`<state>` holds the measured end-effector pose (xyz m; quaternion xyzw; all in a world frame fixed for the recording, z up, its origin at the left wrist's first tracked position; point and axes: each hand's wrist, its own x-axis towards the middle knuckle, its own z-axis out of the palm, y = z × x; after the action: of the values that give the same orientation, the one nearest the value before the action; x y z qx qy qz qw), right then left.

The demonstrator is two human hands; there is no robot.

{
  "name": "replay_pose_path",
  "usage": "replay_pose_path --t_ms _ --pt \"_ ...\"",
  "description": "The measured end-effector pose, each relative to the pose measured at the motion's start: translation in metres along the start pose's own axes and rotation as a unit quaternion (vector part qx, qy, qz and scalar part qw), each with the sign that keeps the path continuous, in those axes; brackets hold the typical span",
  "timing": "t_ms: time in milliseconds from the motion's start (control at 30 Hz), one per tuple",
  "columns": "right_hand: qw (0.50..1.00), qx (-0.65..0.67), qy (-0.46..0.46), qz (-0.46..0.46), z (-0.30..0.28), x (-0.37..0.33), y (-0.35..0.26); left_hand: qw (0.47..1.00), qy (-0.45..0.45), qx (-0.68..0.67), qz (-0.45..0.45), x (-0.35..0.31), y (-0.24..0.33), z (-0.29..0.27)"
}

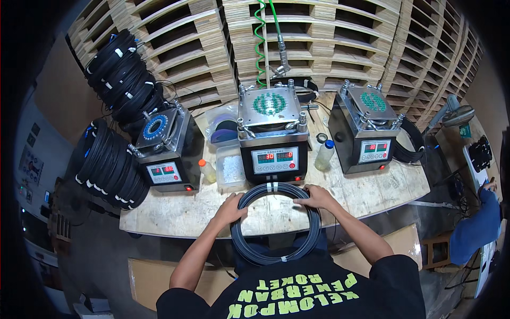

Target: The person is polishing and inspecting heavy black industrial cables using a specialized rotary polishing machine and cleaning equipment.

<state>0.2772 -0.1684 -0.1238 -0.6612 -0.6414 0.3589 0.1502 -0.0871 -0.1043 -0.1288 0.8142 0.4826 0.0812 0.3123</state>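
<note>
A coil of black cable (238, 234), bound with white ties at its far and near sides, rests against the table's front edge and reaches toward my lap. My left hand (231, 208) is closed round the coil's left side. On the right side, my right hand (317, 198) grips it with the thumb across the inside. Just beyond the coil stands the middle machine (273, 159), a black box with a red display and a metal top plate carrying a round pattern of green pieces.
Similar machines stand at left (167, 149) and right (366, 133). A tub of white bits (231, 167), an orange-capped bottle (207, 171) and a blue-capped bottle (324, 155) sit between them. Cable coils (109, 165) are stacked at left. Wooden pallets (313, 32) rise behind. Another person (475, 228) sits far right.
</note>
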Motion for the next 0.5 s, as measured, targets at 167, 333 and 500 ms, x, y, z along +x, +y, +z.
replay_pose_path --t_ms 167,333,500 --pt "0.994 -0.077 0.054 -0.055 0.008 -0.010 0.009 0.999 0.031 0.031 0.026 -0.006 0.010 -0.002" --pt "0.997 -0.019 0.043 -0.058 0.004 -0.023 0.013 0.999 0.039 0.037 -0.006 -0.019 0.025 -0.004" --pt "0.995 0.023 0.062 -0.070 0.002 -0.037 0.003 0.999 0.018 -0.015 0.023 -0.024 0.018 -0.012"
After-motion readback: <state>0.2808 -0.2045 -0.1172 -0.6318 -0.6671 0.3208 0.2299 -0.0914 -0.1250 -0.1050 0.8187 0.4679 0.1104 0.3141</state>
